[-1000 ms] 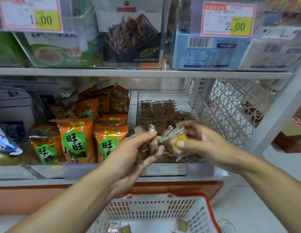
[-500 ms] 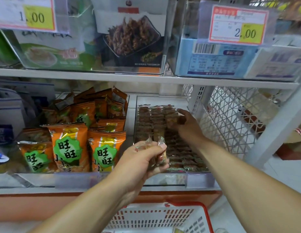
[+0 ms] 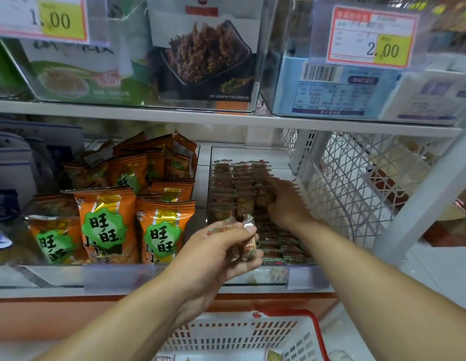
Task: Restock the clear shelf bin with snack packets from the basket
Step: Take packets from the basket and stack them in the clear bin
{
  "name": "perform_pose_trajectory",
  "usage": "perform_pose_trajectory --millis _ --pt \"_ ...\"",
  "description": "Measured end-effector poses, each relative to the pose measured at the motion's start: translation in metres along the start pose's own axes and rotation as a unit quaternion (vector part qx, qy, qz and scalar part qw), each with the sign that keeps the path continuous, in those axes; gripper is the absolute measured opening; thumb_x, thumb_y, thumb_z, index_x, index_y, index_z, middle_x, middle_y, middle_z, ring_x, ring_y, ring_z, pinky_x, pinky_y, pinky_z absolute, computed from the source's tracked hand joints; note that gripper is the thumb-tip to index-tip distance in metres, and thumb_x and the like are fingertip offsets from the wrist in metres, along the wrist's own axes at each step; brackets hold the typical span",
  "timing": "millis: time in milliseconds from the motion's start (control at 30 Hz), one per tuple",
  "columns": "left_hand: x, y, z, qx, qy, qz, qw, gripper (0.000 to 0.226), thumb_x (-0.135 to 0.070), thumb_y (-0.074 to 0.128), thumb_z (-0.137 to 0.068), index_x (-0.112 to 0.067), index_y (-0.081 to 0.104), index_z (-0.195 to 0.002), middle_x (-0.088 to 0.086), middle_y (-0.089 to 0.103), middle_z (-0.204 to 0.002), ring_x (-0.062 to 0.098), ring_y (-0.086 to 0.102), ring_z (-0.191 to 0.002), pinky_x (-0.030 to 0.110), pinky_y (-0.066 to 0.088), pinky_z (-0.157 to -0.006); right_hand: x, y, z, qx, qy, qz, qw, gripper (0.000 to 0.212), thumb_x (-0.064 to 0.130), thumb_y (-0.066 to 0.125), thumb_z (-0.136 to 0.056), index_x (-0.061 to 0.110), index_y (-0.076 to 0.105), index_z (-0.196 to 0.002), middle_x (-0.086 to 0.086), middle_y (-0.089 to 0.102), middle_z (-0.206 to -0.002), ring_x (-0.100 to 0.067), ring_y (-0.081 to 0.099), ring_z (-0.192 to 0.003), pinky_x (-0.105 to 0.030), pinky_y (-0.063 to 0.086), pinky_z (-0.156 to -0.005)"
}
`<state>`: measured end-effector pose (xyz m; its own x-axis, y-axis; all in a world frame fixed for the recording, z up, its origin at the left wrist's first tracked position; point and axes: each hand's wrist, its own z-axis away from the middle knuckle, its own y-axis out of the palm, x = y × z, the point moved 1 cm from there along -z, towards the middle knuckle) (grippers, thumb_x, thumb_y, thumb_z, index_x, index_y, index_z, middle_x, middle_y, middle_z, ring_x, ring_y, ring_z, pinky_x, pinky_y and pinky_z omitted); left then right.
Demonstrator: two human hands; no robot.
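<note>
Over to the left of our grips stand the glossy orange puffed bags (image 3: pixel 107 225), upright in rows, crinkly foil with green badges. Next, our left hand (image 3: pixel 216 254) is raised in front of the shelf edge, palm turned toward us, fingers curled around a small bunch of snack packets (image 3: pixel 243 239): that grip is closed on them, their clear crimped ends poking up above the thumb. Just behind and right of it sits the clear shelf bin (image 3: pixel 209 178), hard transparent walls, packed with tidy rows of small brownish wrapped packets. Our right hand (image 3: pixel 285 201) reaches deep into that bin with the arm stretched long, knuckles up, fingers bent down onto a packet in the rows; whether that grip is pinching or only pressing, we cannot tell. Right of it stands a white wire lattice panel (image 3: pixel 357 183). Below both arms, the white slotted basket (image 3: pixel 239 334) with its red rim shows a couple of packets inside.
</note>
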<state>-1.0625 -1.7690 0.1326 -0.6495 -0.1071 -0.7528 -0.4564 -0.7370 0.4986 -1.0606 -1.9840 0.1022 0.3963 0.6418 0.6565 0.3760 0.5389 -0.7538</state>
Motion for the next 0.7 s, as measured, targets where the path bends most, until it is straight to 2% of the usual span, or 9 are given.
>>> perform_pose_trajectory --millis 100,200,233,267,333,433,533,633,700 --pt "-0.004 0.000 0.004 0.028 -0.025 0.064 0.997 0.047 -0.014 0.076 -0.071 0.004 0.067 -0.114 0.026 0.075 -0.107 0.040 0.076 -0.096 0.035 0.064 -0.065 0.011 -0.012 0.010 -0.074 -0.023 0.000 0.997 0.060 -0.004 0.059 -0.090 0.021 0.052 -0.144 -0.007 0.052 -0.145 -0.023 0.048 -0.136 -0.030 0.037 -0.114" --pt "-0.011 0.000 0.009 0.077 -0.040 0.114 0.990 0.044 -0.013 0.071 -0.075 0.007 0.063 -0.114 0.029 0.073 -0.112 0.039 0.076 -0.092 0.035 0.065 -0.064 0.035 -0.026 0.032 -0.120 -0.090 -0.089 0.985 0.025 0.023 0.065 -0.096 0.029 0.067 -0.120 0.006 0.065 -0.126 -0.010 0.062 -0.118 -0.028 0.048 -0.100" --pt "-0.013 -0.001 0.011 0.092 -0.041 0.122 0.987 0.041 -0.013 0.069 -0.078 0.007 0.064 -0.114 0.029 0.073 -0.113 0.038 0.076 -0.091 0.035 0.065 -0.063 0.042 -0.028 0.043 -0.082 -0.111 -0.158 0.978 0.016 0.032 0.065 -0.096 0.032 0.071 -0.111 0.012 0.071 -0.117 -0.006 0.065 -0.111 -0.027 0.050 -0.094" --pt "-0.014 -0.002 0.012 0.103 -0.041 0.125 0.986 0.039 -0.013 0.068 -0.080 0.006 0.064 -0.114 0.030 0.072 -0.114 0.038 0.076 -0.089 0.035 0.064 -0.063 0.047 -0.030 0.057 -0.011 -0.128 -0.218 0.968 0.019 0.040 0.064 -0.095 0.032 0.074 -0.108 0.011 0.074 -0.112 -0.006 0.067 -0.108 -0.028 0.052 -0.093" --pt "-0.016 -0.005 0.013 0.118 -0.040 0.123 0.985 0.039 -0.014 0.065 -0.083 0.003 0.066 -0.118 0.032 0.070 -0.118 0.034 0.075 -0.088 0.037 0.065 -0.065 0.049 -0.030 0.085 0.124 -0.149 -0.246 0.950 0.035 0.050 0.065 -0.089 0.031 0.073 -0.117 0.007 0.073 -0.118 -0.014 0.068 -0.112 -0.033 0.054 -0.098" --pt "-0.016 -0.009 0.017 0.143 -0.053 0.102 0.983 0.050 -0.018 0.061 -0.083 0.004 0.063 -0.128 0.033 0.066 -0.127 0.034 0.070 -0.101 0.043 0.063 -0.083 0.044 -0.032 0.110 0.159 -0.171 -0.219 0.947 0.046 0.044 0.079 -0.082 0.032 0.068 -0.125 0.003 0.071 -0.120 -0.018 0.066 -0.114 -0.041 0.051 -0.104" --pt "-0.014 -0.009 0.020 0.178 -0.075 0.081 0.978 0.060 -0.019 0.052 -0.084 0.003 0.056 -0.139 0.030 0.065 -0.127 0.035 0.066 -0.110 0.051 0.055 -0.101 0.039 -0.041 0.116 0.122 -0.159 -0.256 0.946 0.038 0.029 0.084 -0.075 0.021 0.071 -0.110 -0.005 0.074 -0.107 -0.023 0.070 -0.099 -0.039 0.055 -0.096" --pt "-0.013 -0.009 0.020 0.197 -0.075 0.051 0.976 0.059 -0.021 0.047 -0.088 0.001 0.052 -0.143 0.026 0.065 -0.129 0.036 0.064 -0.119 0.053 0.052 -0.104 0.035 -0.049 0.117 0.116 -0.161 -0.257 0.946 0.035 0.023 0.085 -0.071 0.017 0.072 -0.104 -0.009 0.074 -0.102 -0.022 0.071 -0.093 -0.038 0.058 -0.085" --pt "-0.011 -0.009 0.021 0.203 -0.084 0.037 0.975 0.056 -0.023 0.051 -0.090 0.001 0.055 -0.140 0.027 0.064 -0.132 0.039 0.065 -0.120 0.053 0.054 -0.101 0.033 -0.051 0.117 0.147 -0.150 -0.258 0.943 0.042 0.022 0.084 -0.072 0.021 0.073 -0.112 -0.007 0.074 -0.108 -0.016 0.072 -0.098 -0.038 0.060 -0.085"
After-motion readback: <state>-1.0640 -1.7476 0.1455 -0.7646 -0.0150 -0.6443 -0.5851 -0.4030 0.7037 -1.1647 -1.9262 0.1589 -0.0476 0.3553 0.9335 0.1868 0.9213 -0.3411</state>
